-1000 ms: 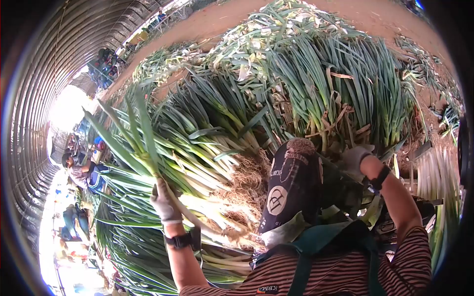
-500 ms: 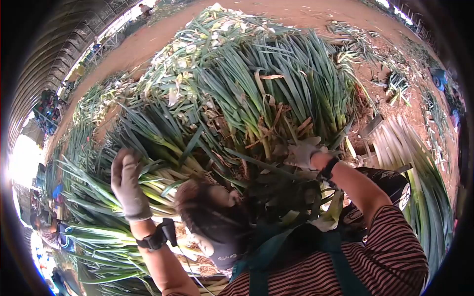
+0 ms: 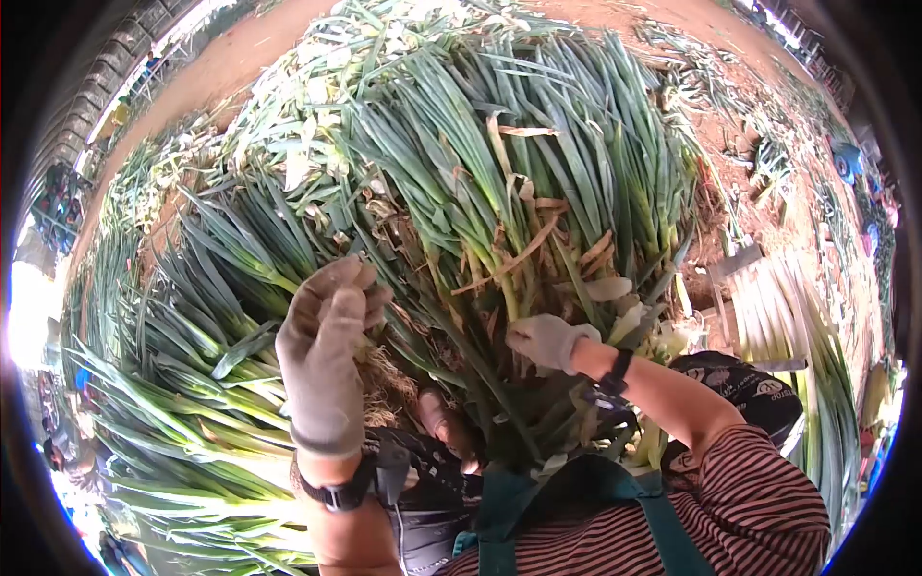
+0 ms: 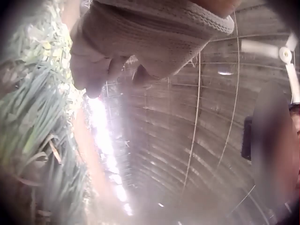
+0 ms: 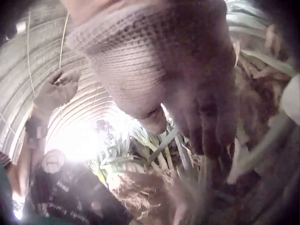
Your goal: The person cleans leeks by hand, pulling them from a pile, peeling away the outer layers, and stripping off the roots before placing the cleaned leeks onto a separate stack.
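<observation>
Strong daylight whitens the heap of pale, loose leaf trimmings (image 3: 303, 125) toward the far edge of the brown earth ground (image 3: 257, 43), and fisheye curvature with black corners frames the head view. The left wrist view is hazy, light burning out along the grey, ribbed, arched roof (image 4: 187, 126). White glare backlights the right hand (image 5: 176, 70), its fingers shadowed and soft.

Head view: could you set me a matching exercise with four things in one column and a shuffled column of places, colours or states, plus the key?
Column 1
1. Left hand
2. Right hand
3. Roots
4. Shirt

Column 2
A. Brown and stringy
B. Gloved, right of the image centre
C. Striped, at the bottom of the image
D. Gloved, left of the image centre

Right pairs: 1-D, 2-B, 3-A, 4-C
</observation>
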The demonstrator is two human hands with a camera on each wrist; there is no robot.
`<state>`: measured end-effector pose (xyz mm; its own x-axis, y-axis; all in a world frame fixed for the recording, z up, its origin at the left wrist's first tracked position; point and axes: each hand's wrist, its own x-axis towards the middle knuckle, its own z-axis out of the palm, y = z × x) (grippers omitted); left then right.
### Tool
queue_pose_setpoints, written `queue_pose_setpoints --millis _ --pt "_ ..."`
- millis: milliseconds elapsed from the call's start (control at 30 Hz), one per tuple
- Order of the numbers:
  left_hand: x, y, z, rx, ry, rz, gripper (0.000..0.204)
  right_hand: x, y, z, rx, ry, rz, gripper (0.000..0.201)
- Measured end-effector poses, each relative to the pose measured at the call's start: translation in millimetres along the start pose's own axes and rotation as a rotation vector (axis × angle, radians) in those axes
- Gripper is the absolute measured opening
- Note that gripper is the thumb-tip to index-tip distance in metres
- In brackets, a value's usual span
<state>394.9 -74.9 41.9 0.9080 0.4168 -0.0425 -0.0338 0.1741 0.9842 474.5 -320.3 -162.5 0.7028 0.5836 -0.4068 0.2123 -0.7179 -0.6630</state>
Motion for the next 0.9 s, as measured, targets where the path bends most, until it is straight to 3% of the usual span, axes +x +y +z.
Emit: queue_pose_setpoints --millis 100,200,333,367,467,567,667,700,833,900 --pt "3 1 2 -0.013 0.03 -0.042 0.036 86 16 42 -0.112 0.002 0.101 0.031" --pt "8 -3 -1 -0.04 0.04 -0.119 0.036 136 41 102 -0.254 -0.024 0.395 0.034" --pt "16 -4 -4 -0.026 0.075 -0.181 0.035 156 21 100 -0.207 0.037 0.611 0.034" --pt "18 -4 -5 -0.028 0.075 -0.195 0.035 175 49 119 -0.185 0.098 0.624 0.033" --pt "21 -7 -11 -0.047 0.048 -0.223 0.035 171 43 118 -0.29 0.209 0.612 0.04" --pt "19 -6 -17 -0.074 0.026 -0.21 0.034 155 27 83 -0.139 0.111 0.571 0.038" --pt "11 -2 -24 -0.084 0.026 -0.205 0.033 142 32 49 -0.026 -0.089 0.544 0.049" --pt "8 -1 -26 -0.085 0.027 -0.205 0.033 133 24 35 -0.129 -0.161 0.496 0.052" --pt "2 1 -29 -0.078 0.024 -0.211 0.031 114 10 25 -0.131 0.003 0.487 0.055" --pt "2 -1 -26 -0.074 0.028 -0.206 0.03 128 28 51 0.032 0.026 0.547 0.055"
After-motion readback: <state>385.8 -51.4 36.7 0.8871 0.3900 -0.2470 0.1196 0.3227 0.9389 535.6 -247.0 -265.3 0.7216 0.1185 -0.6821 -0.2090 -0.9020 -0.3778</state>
